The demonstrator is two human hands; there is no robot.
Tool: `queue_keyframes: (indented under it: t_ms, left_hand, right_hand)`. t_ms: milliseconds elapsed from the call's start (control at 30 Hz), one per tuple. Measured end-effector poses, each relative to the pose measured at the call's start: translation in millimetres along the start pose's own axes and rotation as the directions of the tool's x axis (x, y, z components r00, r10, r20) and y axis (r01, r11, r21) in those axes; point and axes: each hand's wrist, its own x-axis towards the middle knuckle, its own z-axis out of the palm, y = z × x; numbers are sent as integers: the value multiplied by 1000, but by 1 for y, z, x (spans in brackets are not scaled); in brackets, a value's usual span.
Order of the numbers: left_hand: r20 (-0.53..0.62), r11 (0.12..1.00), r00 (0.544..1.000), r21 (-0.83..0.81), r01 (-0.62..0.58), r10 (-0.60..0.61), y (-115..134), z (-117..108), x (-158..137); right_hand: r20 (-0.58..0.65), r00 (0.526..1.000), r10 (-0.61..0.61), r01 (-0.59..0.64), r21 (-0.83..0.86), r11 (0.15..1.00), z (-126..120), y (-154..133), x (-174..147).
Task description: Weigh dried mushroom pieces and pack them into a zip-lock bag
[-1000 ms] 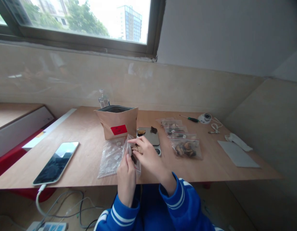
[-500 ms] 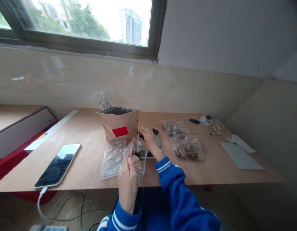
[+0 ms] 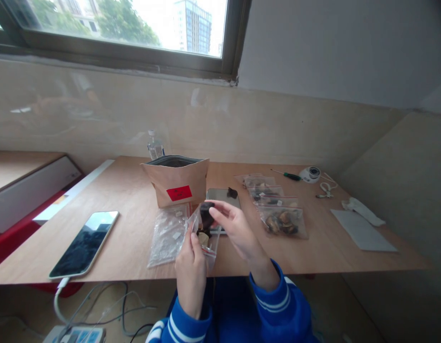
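Observation:
My left hand (image 3: 190,267) is closed on the side of a clear zip bag (image 3: 212,247), its mouth tilted up. Inside the bag lie pale and dark dried pieces (image 3: 203,238). Between the thumb and fingers of my right hand (image 3: 238,228) is a dark dried piece (image 3: 206,215), at the bag's mouth. Behind the bag, partly hidden by my right hand, lies a flat scale (image 3: 220,194) with another dark piece (image 3: 232,193) on its far right corner. Flat clear bags (image 3: 166,238) lie left of my left hand.
A brown paper pouch (image 3: 179,178) stands open behind the bags. Several filled zip bags (image 3: 282,223) lie in a row at right. A phone (image 3: 86,245) with a cable is at left; a screwdriver (image 3: 291,176), white camera (image 3: 309,174) and white paper (image 3: 363,231) are farther right.
My right hand has come back from the scale toward me, carrying a dark dried piece to the bag's mouth. My left hand still holds the bag in about the same place.

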Motion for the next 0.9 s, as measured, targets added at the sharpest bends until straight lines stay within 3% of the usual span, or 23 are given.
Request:
queue_keyframes:
  t_ms: [67, 200, 333, 433, 567, 667, 767, 900]
  left_hand:
    - [-10, 1000, 1000, 3, 9, -9, 3, -1, -2]
    - [-39, 998, 998, 28, 54, -52, 6, -8, -5]
    - [-65, 998, 997, 42, 55, -52, 6, -14, -5]
    - [-82, 999, 996, 10, 35, -34, 4, -17, -4]
    - [-104, 998, 995, -59, -1, -5, 2, -18, -4]
    - [-127, 988, 992, -148, -46, 27, -1, -17, -4]
    - [-132, 979, 991, -194, -61, 36, -2, -15, -5]
    - [-122, 977, 992, -206, -52, 27, -2, -14, -6]
  right_hand:
    - [-4, 1000, -19, 19, -95, 995, 7, -4, -8]
    - [-16, 984, -180, 168, -292, 942, 11, -1, -12]
    - [-92, 911, -402, 315, -474, 822, -13, 15, 8]
    - [-148, 879, -453, 253, -662, 706, -43, 43, 42]
    - [-124, 938, -324, 60, -862, 503, -71, 74, 79]
    - [-101, 961, -257, 4, -926, 378, -77, 79, 85]
    - [-94, 956, -278, 15, -931, 366, -79, 77, 80]
    - [-106, 933, -344, 84, -865, 495, -88, 73, 74]
